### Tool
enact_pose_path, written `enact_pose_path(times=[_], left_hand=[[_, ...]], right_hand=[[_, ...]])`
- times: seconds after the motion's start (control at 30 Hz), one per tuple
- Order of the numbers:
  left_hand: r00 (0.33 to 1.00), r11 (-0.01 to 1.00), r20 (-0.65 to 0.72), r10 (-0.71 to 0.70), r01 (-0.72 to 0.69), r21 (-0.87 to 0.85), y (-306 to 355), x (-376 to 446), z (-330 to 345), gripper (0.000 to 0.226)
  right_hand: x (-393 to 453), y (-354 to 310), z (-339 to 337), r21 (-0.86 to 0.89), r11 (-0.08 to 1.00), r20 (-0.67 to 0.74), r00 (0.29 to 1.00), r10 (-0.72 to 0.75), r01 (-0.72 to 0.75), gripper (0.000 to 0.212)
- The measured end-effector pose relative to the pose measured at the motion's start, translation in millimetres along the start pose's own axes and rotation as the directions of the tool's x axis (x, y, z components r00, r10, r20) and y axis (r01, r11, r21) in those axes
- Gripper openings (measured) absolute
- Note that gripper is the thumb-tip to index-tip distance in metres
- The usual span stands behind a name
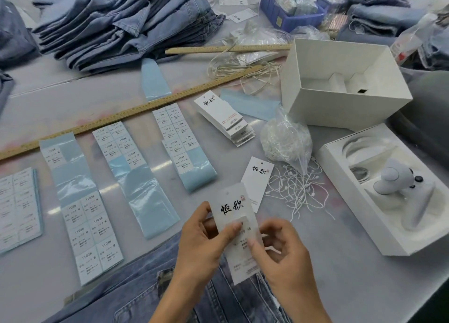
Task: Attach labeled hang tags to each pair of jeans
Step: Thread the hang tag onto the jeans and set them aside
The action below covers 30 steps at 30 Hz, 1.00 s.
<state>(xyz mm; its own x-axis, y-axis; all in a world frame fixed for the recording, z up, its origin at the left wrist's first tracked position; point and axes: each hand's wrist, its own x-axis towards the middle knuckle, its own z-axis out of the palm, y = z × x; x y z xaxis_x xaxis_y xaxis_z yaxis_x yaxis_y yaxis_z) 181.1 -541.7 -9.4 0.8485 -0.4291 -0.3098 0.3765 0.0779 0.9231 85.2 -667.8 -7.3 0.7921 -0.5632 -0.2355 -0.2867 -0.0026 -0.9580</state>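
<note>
**Size sticker meets hang tag at the denim bench**

While a pair of jeans lies spread at the near edge of the grey tabletop, a worker holds a white hang tag upright above the denim. The left hand pinches the tag's left edge, thumb pressed on a small white size sticker marked XS at the tag's middle; the right hand grips the tag's lower right side between thumb and curled fingers. A second hang tag lies flat just behind, beside a tangle of white tag strings and a clear bag of strings. Strips of blue-backed sticker sheets run in rows to the left, with a stack of blank tags farther back. Two wooden rulers cross the tabletop before a heap of folded jeans. An open white box stands at right.
</note>
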Motion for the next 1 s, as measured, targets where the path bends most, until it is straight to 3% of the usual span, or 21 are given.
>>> enact_pose_path(times=[0.07, 0.13, 0.23, 0.33, 0.4, 0.47, 0.53, 0.57, 0.63, 0.8, 0.93, 1.0], left_hand=[[1.000, 1.000, -0.022, -0.007, 0.007, -0.031, -0.6, -0.5, -0.2, 0.033], [1.000, 1.000, -0.016, -0.006, 0.006, -0.021, 0.6, -2.2, -0.1, 0.034], [0.993, 1.000, -0.118, 0.000, 0.002, 0.020, -4.1, -5.3, 0.1, 0.030], [0.965, 1.000, -0.263, 0.008, -0.003, 0.019, -12.2, -9.0, -0.8, 0.022], [0.944, 1.000, -0.331, -0.011, 0.020, 0.023, -14.9, -10.6, -3.4, 0.014], [0.934, 0.998, -0.355, -0.041, 0.057, 0.035, -17.2, -12.1, -8.4, 0.014], [0.929, 0.995, -0.363, -0.067, 0.088, 0.042, -17.5, -14.2, -12.9, 0.020], [0.929, 0.994, -0.363, -0.077, 0.100, 0.043, -17.4, -15.7, -15.1, 0.021], [0.930, 0.993, -0.356, -0.095, 0.114, 0.033, -18.9, -18.1, -18.9, 0.015], [0.940, 0.991, -0.322, -0.116, 0.132, 0.027, -23.0, -23.1, -21.6, 0.021], [0.953, 0.991, -0.280, -0.112, 0.128, 0.040, -25.5, -24.7, -22.8, 0.023], [0.952, 0.990, -0.279, -0.124, 0.140, 0.036, -28.8, -25.4, -24.1, 0.021]], right_hand=[[-2.2, -1.2, 3.6, 0.095, 0.994, 0.005, 0.998, 0.061, -0.061, 0.041], [-4.8, -4.0, 6.4, 0.133, 0.982, 0.077, 0.989, 0.125, -0.134, 0.031], [-11.6, -2.7, 6.8, 0.022, 0.992, 0.180, 0.976, 0.120, -0.126, 0.013], [-13.8, -1.8, 2.1, -0.006, 0.991, 0.380, 0.916, 0.128, -0.136, 0.019], [-0.7, 6.6, -10.2, 0.040, 0.993, 0.287, 0.953, 0.098, -0.114, 0.013], [22.5, 26.6, -34.6, -0.124, 0.992, 0.018, 1.000, -0.006, 0.008, 0.025], [45.7, 48.8, -63.5, -0.500, 0.851, -0.081, 0.971, -0.227, 0.157, 0.027], [54.9, 58.0, -76.1, -0.654, 0.725, -0.041, 0.947, -0.318, 0.215, 0.025], [69.3, 74.6, -93.6, -0.796, 0.516, 0.100, 0.909, -0.404, 0.317, 0.027], [94.8, 87.1, -109.8, -0.815, 0.254, 0.348, 0.791, -0.504, 0.520, 0.023], [110.4, 79.8, -108.6, -0.766, -0.043, 0.578, 0.659, -0.482, 0.641, 0.015], [112.6, 73.5, -99.9, -0.760, -0.075, 0.610, 0.670, -0.422, 0.645, 0.017]])
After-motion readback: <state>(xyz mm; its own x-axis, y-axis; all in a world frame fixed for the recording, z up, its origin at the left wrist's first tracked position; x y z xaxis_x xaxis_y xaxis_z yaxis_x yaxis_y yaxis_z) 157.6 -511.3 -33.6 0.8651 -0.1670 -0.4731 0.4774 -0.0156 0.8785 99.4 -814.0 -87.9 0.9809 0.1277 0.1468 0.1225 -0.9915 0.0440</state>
